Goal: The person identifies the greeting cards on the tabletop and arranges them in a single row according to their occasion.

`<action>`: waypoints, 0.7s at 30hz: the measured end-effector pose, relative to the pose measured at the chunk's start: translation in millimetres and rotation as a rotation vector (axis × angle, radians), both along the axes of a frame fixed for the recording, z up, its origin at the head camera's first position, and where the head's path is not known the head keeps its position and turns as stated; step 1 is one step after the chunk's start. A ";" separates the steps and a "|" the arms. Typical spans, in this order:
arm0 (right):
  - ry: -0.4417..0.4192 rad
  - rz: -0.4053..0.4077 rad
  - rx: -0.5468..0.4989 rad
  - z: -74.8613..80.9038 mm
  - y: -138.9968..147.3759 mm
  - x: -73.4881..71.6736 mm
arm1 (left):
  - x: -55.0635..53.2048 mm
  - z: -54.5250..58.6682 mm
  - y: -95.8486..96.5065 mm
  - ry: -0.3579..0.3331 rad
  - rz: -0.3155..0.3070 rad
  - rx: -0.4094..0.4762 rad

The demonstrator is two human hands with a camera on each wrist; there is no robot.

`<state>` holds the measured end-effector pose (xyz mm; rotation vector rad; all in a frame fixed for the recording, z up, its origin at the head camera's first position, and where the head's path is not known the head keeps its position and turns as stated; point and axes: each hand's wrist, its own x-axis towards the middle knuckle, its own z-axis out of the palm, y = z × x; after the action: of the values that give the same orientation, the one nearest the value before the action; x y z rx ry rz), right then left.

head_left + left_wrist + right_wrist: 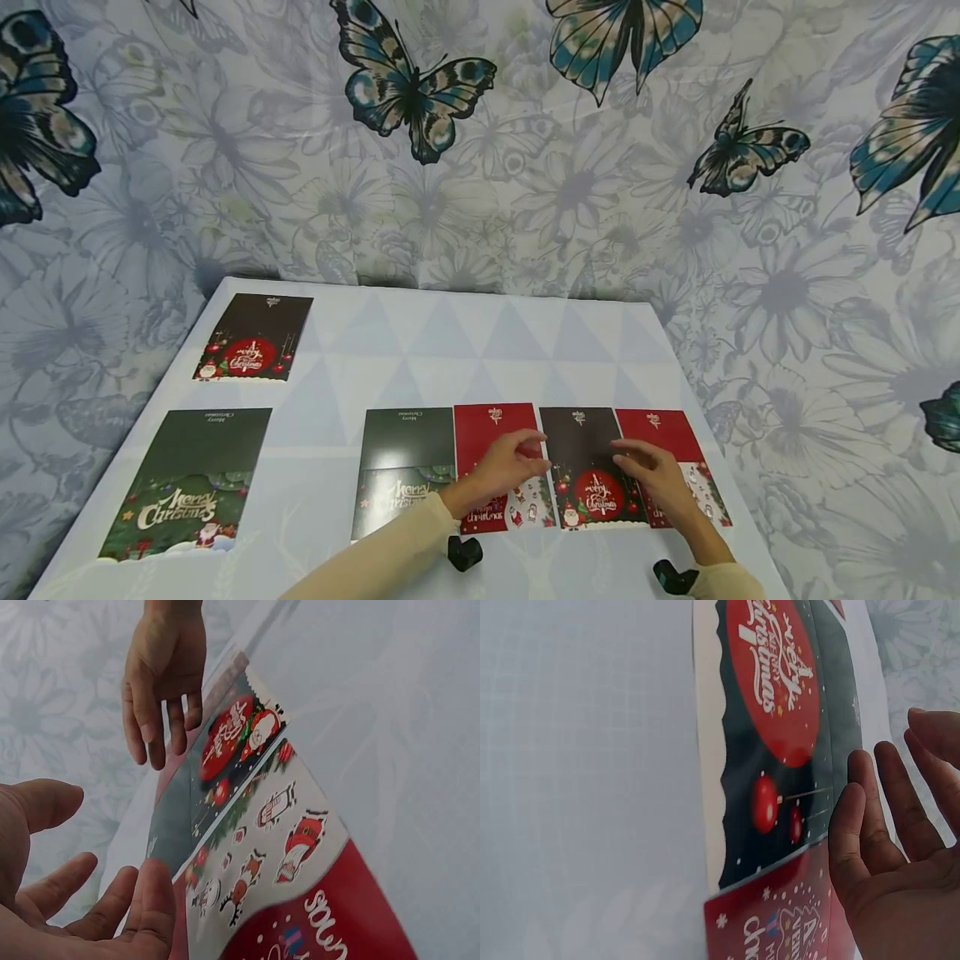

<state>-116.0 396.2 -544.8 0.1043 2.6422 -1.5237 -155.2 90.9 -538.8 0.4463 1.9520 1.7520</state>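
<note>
Four folded Christmas cards lie side by side: a green card, a red card, a dark card with a red circle, and a second red card. My left hand hovers over the first red card, partly covering it, fingers loosely bent and holding nothing. Over the border of the dark card and the right-hand red card is my right hand, fingers relaxed. Bare space shows between its fingers and thumb in the right wrist view, beside the dark card.
On the table's left side lie another dark card at the back and another green card nearer the front. The white table has a triangle pattern. Behind it hangs a floral cloth with butterflies.
</note>
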 end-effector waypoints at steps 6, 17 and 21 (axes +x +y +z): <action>-0.020 -0.023 0.004 -0.7 5.6 0.7 | 3.3 -1.4 6.0 -0.034 -0.006 -0.006; -0.040 -0.051 0.015 -3.2 18.1 2.3 | 6.9 2.0 11.3 -0.078 -0.056 -0.026; -0.063 -0.076 0.025 -4.4 20.9 2.3 | 8.5 1.5 14.2 -0.096 -0.083 -0.034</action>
<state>-113.7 417.1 -549.2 0.2522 2.6370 -1.4839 -146.7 105.1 -537.2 0.4175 1.8667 1.6546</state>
